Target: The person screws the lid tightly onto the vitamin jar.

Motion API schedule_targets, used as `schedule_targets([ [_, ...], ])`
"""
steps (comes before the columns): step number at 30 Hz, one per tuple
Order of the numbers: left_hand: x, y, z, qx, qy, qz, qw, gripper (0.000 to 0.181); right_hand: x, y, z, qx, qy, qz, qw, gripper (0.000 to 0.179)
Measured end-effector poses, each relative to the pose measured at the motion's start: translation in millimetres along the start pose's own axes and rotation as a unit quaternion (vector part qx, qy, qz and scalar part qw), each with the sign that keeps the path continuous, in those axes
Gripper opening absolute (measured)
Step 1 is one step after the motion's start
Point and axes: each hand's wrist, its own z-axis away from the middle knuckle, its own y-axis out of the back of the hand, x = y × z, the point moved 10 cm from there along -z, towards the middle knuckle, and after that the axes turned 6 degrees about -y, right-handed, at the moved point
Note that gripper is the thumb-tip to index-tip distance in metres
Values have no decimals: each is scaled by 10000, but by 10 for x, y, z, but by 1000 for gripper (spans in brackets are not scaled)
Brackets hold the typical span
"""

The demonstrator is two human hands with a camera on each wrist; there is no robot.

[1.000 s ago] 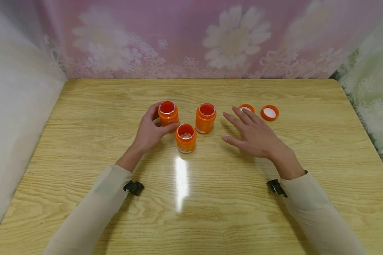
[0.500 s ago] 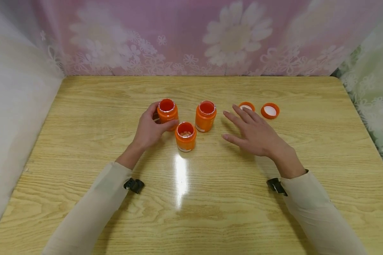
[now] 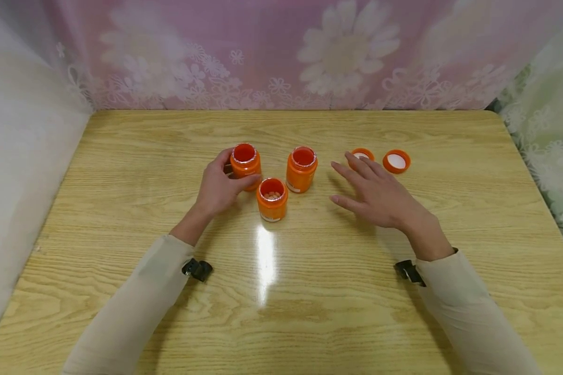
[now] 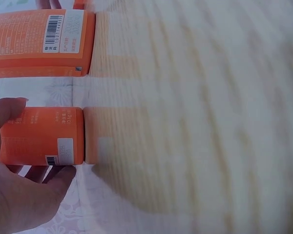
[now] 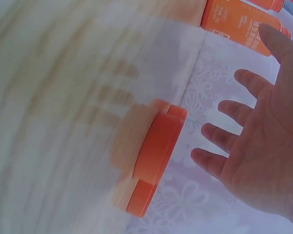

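My left hand (image 3: 219, 186) holds an orange bottle (image 3: 246, 162) at the far left of the group, thumb on one side and fingers round the other. In the left wrist view that bottle (image 4: 44, 139) stands upright on the table. An orange bottle with pale tablets inside (image 3: 272, 203) stands in front, close to my left thumb. Another uncapped orange bottle (image 3: 302, 172) is behind it to the right. My right hand (image 3: 380, 195) hovers over the table with its fingers spread, holding nothing. Its fingertips partly cover an orange cap (image 3: 363, 153).
A second orange cap (image 3: 396, 162) lies to the right with its white liner facing up. The wooden table (image 3: 309, 323) reaches back to a pink flowered cloth (image 3: 262, 57). A pale cloth hangs along each side.
My right hand has shifted slightly to the right, fingers still spread. My left hand keeps its grip on the left bottle. The whole head view has tilted a little.
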Motion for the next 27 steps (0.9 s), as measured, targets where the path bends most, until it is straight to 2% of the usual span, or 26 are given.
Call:
schedule_targets([
  [11, 26, -1, -8, -7, -93, -38, 9999, 64, 224, 113, 150, -52, -192, -260, 9995, 74],
  [19, 41, 1, -17, -33, -116, -103, 9999, 64, 416, 163, 298, -99, -280, -382, 9988, 65],
  [27, 34, -1, -17, -64, -110, -136, 9998, 65, 532, 110, 337, -356, -483, -394, 9974, 59],
])
